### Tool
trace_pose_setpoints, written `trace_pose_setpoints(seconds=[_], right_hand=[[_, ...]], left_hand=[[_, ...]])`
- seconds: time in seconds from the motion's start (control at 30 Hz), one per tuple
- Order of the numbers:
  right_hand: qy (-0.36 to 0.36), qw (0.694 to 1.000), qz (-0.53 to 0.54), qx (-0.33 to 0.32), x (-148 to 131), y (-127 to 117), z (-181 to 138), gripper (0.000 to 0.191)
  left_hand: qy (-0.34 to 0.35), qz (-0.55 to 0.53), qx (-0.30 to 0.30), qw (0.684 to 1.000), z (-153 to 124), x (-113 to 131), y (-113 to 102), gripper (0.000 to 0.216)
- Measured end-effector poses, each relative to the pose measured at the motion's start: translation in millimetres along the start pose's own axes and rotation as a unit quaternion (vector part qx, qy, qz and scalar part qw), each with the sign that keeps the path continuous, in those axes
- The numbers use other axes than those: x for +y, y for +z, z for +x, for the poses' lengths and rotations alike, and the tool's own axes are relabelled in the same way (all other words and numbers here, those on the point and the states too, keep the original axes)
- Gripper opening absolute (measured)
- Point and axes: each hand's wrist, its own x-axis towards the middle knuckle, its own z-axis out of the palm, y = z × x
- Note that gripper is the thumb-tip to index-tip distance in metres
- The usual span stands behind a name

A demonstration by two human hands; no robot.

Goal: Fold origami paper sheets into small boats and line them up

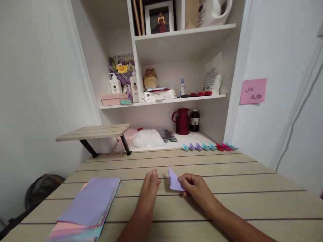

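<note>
Between the two hands, nearer the right one, a folded piece of purple paper [174,181] is held up above the counter [227,215], its pointed corner rising at the end toward the left hand [152,181]. The right hand [193,185] grips it by its near end, pinched between thumb and fingers. The left hand is released and holds nothing; its fingers are loosely bent, its palm turned toward the paper, with a gap between them.

To the left of the left hand lies a stack of coloured paper [93,200], a purple sheet on top and pink, orange and teal edges showing below. Beyond the right hand, along the counter's far edge, stands a row of small folded paper figures [212,147] in teal, purple, red and pink. Past the left hand, toward the far left corner, is a raised wooden stand [96,131] on black legs. Straight ahead of the hands, behind the counter, a white bag [148,138] sits on the lowest shelf [174,145], with a red jug [182,122] and a dark bottle [194,121] farther right. High to the right of the hands, a pink note [253,91] with handwriting is on the wall [280,43].
</note>
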Motion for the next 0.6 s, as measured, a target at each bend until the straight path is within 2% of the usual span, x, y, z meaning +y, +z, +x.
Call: trace_pose_setpoints(seconds=[0.07,0.13,0.23,0.37,0.5,0.6], right_hand=[[-0.016,0.999,0.009,0.035,-3,-1,-2,0.035],[-0.053,0.996,-0.018,0.067,-7,-2,-5,0.029],[-0.083,0.992,-0.032,0.085,-11,-5,-8,0.025],[-0.066,0.994,-0.013,0.091,-9,-5,-8,0.025],[-0.027,0.996,0.029,0.074,-5,-2,-7,0.030],[-0.013,0.993,0.117,0.009,-6,-2,-7,0.040]], left_hand=[[-0.074,-0.025,-0.044,0.996,-5,11,12,0.070],[-0.080,-0.024,-0.084,0.993,-7,18,23,0.069],[-0.074,-0.012,-0.071,0.995,-4,11,35,0.067],[-0.086,-0.070,-0.030,0.993,3,-11,40,0.054],[-0.078,-0.158,-0.031,0.984,2,-16,37,0.047],[-0.073,-0.175,-0.037,0.981,1,-13,34,0.043]])
